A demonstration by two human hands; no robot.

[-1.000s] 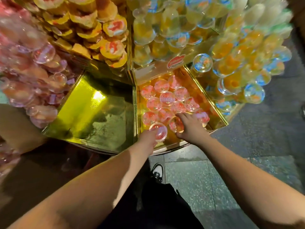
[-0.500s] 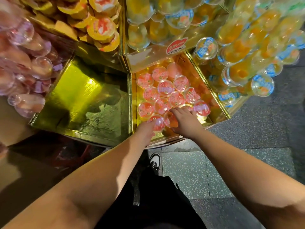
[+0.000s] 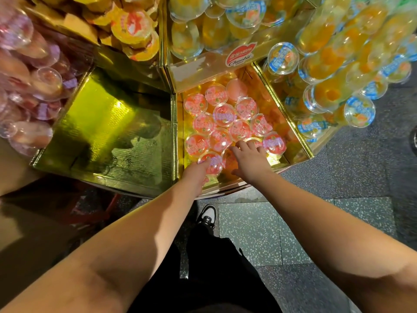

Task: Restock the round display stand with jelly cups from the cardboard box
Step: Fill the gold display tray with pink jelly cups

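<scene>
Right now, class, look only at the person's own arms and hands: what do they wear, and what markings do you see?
Both forearms are bare to the frame's edge, with no sleeves in view. The left hand and right hand wear no gloves; no rings, watch, bands or markings show.

Glossy gold-foil display stand (image 3: 106, 123), clear-plastic jelly cups (image 3: 220, 138)

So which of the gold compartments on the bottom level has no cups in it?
The gold compartment left of the one holding the pink-lidded cups, where both hands are. Only its shiny gold floor shows.
</scene>
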